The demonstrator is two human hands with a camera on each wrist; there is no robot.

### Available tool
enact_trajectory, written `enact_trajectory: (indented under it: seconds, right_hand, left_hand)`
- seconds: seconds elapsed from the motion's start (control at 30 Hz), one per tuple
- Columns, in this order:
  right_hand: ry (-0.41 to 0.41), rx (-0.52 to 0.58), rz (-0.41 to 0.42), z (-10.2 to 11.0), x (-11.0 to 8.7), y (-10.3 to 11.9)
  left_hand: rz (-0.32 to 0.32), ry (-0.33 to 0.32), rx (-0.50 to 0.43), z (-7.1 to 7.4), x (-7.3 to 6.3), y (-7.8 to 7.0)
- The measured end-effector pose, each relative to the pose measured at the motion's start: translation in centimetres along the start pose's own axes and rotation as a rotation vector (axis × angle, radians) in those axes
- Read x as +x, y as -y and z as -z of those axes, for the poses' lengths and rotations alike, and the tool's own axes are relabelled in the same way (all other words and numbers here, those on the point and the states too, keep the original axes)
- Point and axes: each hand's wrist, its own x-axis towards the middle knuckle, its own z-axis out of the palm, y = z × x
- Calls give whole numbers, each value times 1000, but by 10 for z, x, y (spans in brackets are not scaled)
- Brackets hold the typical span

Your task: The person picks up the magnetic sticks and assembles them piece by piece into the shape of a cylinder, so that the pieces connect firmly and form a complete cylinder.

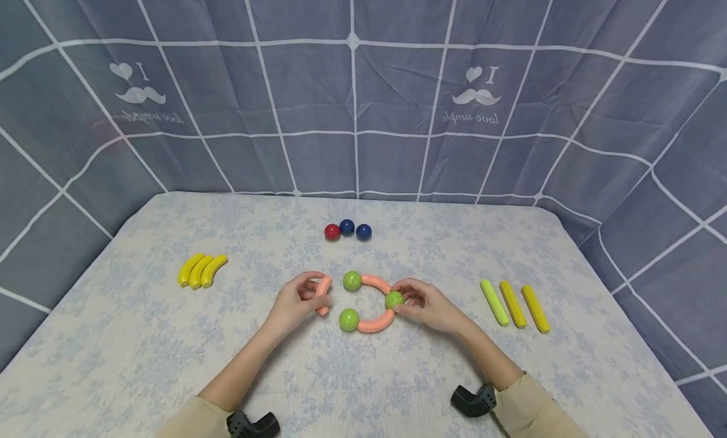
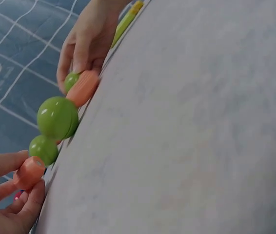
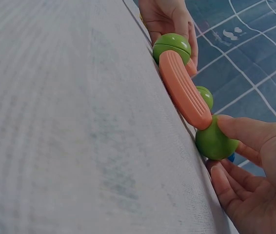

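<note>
My left hand [image 1: 297, 302] pinches a curved orange piece [image 1: 322, 295] between thumb and fingers, a little left of two green balls. Its ribbed end shows in the left wrist view. My right hand [image 1: 430, 304] pinches a green ball [image 3: 216, 139] at the right of a partial ring. Two curved orange pieces, an upper one [image 1: 376, 283] and a lower one [image 1: 376, 322], meet that ball. At their far ends sit an upper green ball [image 1: 352, 280] and a lower green ball [image 1: 349, 319]. The ring's left side, facing my left hand, is a gap.
A red ball [image 1: 332, 232] and two blue balls [image 1: 363, 232] lie behind the ring. Several yellow curved pieces [image 1: 202, 271] are at the left. A light green stick [image 1: 495, 302] and two yellow sticks [image 1: 536, 308] lie at the right. A grey curtain [image 1: 318, 110] hangs behind the table.
</note>
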Motion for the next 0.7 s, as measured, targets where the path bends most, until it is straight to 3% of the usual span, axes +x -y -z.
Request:
enact_trajectory:
  seconds: [0.07, 0.13, 0.3, 0.4, 0.7]
  right_hand:
    - [0, -1, -4, 0, 0, 0]
    - [1, -2, -6, 0, 0, 0]
    - [1, -14, 1, 0, 0, -1]
    - [0, -20, 8, 1, 0, -2]
    - [2, -18, 24, 1, 1, -3]
  left_hand:
    - [8, -5, -14, -6, -1, -2]
    - [17, -5, -23, -9, -6, -13]
    - [21, -12, -22, -15, -7, -14]
    - [17, -13, -23, -18, -4, -8]
    - [6, 27, -3, -13, -24, -45]
